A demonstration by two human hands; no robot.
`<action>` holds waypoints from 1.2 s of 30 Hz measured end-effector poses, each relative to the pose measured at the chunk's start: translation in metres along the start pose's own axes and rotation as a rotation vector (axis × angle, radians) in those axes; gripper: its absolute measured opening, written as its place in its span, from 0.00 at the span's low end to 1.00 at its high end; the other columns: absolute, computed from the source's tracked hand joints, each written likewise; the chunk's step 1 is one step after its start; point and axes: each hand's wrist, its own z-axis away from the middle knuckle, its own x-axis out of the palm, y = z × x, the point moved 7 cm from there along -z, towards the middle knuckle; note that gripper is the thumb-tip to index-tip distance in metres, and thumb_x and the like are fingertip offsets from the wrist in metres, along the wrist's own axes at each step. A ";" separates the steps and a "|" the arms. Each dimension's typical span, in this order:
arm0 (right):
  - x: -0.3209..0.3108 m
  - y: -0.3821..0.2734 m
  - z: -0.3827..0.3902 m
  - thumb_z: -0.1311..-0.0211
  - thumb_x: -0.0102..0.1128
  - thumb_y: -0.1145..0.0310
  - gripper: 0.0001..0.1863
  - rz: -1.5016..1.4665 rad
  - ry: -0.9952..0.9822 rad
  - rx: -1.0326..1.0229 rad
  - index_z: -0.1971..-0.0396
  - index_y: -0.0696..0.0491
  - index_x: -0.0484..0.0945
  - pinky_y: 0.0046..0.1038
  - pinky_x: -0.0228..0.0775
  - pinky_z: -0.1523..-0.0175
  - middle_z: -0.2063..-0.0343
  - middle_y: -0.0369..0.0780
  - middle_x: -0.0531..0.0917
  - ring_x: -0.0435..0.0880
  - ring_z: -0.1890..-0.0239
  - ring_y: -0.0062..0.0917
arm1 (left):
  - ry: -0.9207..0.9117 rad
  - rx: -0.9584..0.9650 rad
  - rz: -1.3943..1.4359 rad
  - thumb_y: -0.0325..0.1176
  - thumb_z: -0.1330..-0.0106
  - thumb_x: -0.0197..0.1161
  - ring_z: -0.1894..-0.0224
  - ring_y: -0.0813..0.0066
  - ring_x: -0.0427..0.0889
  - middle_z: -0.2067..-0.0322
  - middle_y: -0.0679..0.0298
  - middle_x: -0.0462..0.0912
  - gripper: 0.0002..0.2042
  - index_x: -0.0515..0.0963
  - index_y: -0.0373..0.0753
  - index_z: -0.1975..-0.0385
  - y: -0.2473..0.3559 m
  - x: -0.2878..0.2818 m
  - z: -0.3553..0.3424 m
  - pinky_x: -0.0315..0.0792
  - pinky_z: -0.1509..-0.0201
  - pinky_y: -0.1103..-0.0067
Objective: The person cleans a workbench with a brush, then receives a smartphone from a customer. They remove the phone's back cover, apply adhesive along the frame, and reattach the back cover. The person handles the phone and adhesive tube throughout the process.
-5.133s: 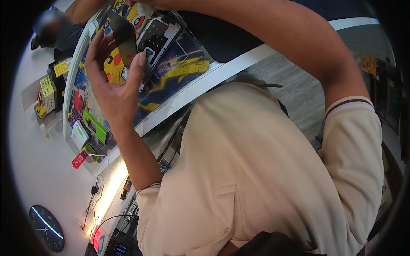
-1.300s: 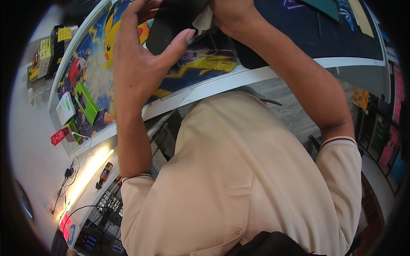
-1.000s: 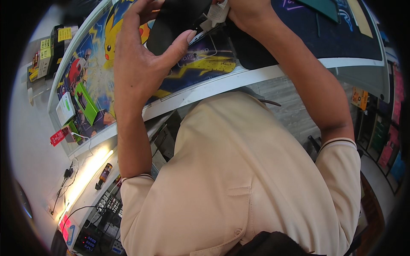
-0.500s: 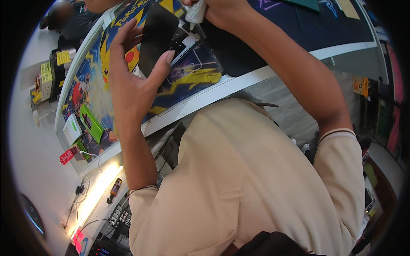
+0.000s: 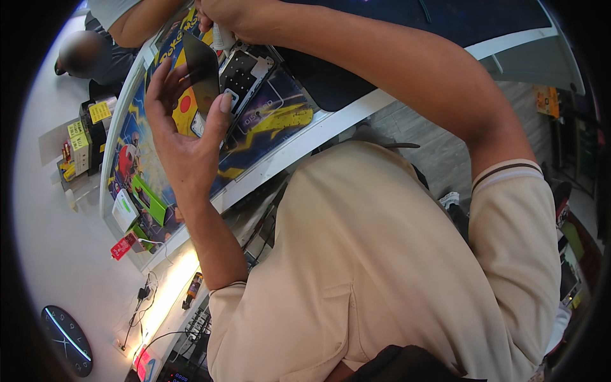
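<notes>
An opened phone lies over a printed mat (image 5: 280, 121) near the far left. Its inner body (image 5: 245, 67) shows dark panels with small dots and a pale frame. The dark, glossy screen panel (image 5: 202, 63) stands tilted up along its left side. My left hand (image 5: 188, 143) holds the phone, with the thumb on the near end of the body and the fingers curled behind the screen panel. My right hand (image 5: 232, 16) is closed on a white squeeze tube (image 5: 222, 38), pointed down at the far end of the phone. The tube's tip is hard to make out.
A black mat (image 5: 331, 79) lies right of the phone. Green and white boxes (image 5: 149, 200) stand at the table's left end. Another person's arm (image 5: 143, 22) reaches in at the far left. A lit strip (image 5: 168, 290) and cables are at lower left.
My right hand and the tube have moved left along the phone toward its far end. The screen panel looks more steeply tilted. More of the other person's arm shows, and the whole view has shifted.
</notes>
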 end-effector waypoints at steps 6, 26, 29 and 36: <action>0.003 -0.010 0.009 0.28 0.49 0.66 0.13 -0.392 -0.095 0.191 0.69 0.56 0.78 0.40 0.74 0.55 0.74 0.46 0.80 0.82 0.65 0.39 | -0.017 0.028 -0.069 0.30 0.41 0.76 0.38 0.63 0.77 0.40 0.52 0.78 0.38 0.66 0.35 0.30 -0.002 -0.003 0.003 0.67 0.30 0.69; -0.023 -0.015 0.032 0.24 0.53 0.57 0.20 -1.274 -0.140 0.912 0.77 0.48 0.65 0.27 0.64 0.75 0.88 0.33 0.65 0.66 0.86 0.21 | 0.001 0.023 -0.094 0.34 0.47 0.79 0.39 0.56 0.75 0.42 0.54 0.80 0.41 0.67 0.37 0.31 0.015 -0.018 0.004 0.66 0.33 0.64; -0.019 -0.014 0.033 0.24 0.54 0.57 0.21 -1.227 -0.152 0.935 0.80 0.48 0.65 0.27 0.64 0.75 0.89 0.33 0.65 0.67 0.87 0.21 | 0.010 0.048 -0.089 0.34 0.47 0.78 0.40 0.55 0.76 0.42 0.53 0.80 0.41 0.67 0.37 0.31 0.020 -0.020 0.001 0.66 0.32 0.64; -0.014 -0.012 0.031 0.27 0.56 0.60 0.20 -1.160 -0.154 0.726 0.81 0.53 0.73 0.29 0.69 0.78 0.86 0.36 0.73 0.74 0.86 0.23 | -0.002 0.078 -0.084 0.35 0.42 0.78 0.39 0.60 0.78 0.42 0.51 0.79 0.39 0.67 0.37 0.30 0.007 -0.015 0.002 0.68 0.31 0.67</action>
